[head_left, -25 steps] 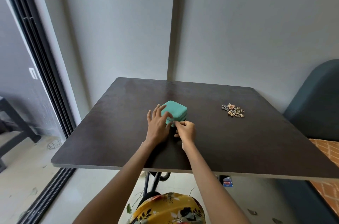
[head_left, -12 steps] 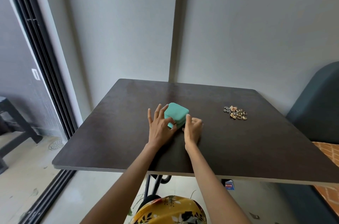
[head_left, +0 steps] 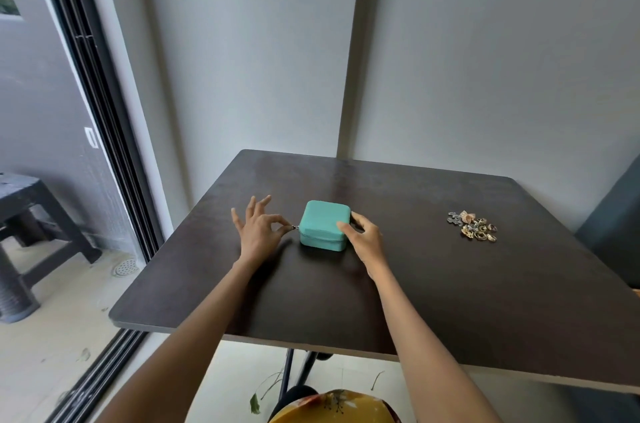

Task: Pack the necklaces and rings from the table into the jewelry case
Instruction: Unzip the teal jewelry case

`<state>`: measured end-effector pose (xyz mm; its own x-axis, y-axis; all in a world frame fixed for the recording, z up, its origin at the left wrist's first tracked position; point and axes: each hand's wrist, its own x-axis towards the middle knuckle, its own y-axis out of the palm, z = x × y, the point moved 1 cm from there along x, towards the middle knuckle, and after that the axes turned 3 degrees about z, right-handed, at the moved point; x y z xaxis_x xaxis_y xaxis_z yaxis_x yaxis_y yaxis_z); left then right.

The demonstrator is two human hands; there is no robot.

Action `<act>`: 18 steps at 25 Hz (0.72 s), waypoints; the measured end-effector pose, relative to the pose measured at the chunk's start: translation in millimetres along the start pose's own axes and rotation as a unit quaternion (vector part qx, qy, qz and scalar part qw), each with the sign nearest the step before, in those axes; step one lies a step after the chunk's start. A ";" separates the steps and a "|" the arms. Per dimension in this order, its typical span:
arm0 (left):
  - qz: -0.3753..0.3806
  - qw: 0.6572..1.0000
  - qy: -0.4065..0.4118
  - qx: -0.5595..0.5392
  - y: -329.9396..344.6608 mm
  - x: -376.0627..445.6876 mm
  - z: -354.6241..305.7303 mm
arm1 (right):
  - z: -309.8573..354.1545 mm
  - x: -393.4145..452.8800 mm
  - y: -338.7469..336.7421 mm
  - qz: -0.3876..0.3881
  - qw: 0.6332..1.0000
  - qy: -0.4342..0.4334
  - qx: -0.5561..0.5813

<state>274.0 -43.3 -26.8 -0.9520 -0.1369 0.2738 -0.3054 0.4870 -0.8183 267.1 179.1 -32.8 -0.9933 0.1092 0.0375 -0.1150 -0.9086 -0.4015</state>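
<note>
Small square teal jewelry case [head_left: 323,225] with rounded corners, lid down, at centre of dark brown square table [head_left: 433,284]. At the case's 9 o'clock, left hand [head_left: 258,232] pinching small metal zipper pull [head_left: 295,227] between thumb and forefinger, other fingers fanned out. At its 3 o'clock, right hand [head_left: 365,239] gripping the case's right side, thumb on the lid, fingers curled round the far corner. Well apart toward 3 o'clock, loose pile of gold and silver rings and necklaces [head_left: 474,226] on the tabletop.

No text, label, brand or number is showing clearly enough to read on anything here; nothing legible is appearing in this view.
</note>
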 end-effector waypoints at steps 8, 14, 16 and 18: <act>0.009 0.999 0.021 0.050 23.1 68.6 -16.5 | 4.0 7.9 -6.1 0.057 0.997 -0.045 -0.003; 0.097 0.990 0.025 -0.104 39.3 81.2 -26.2 | 5.9 4.6 -6.9 0.081 0.994 -0.042 -0.066; 0.127 0.943 0.003 -0.307 31.4 74.1 -24.3 | 6.3 4.9 -11.0 0.135 0.986 -0.044 -0.090; 0.215 0.865 -0.003 -0.454 19.1 62.1 -21.0 | 5.2 9.4 -16.5 0.196 0.973 -0.050 -0.107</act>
<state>209.5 -24.3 -14.8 -0.9744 0.2215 0.0384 0.2163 0.9703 -0.1085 259.6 193.0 -21.1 -0.9576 -0.2789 -0.0721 0.2672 -0.7668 -0.5837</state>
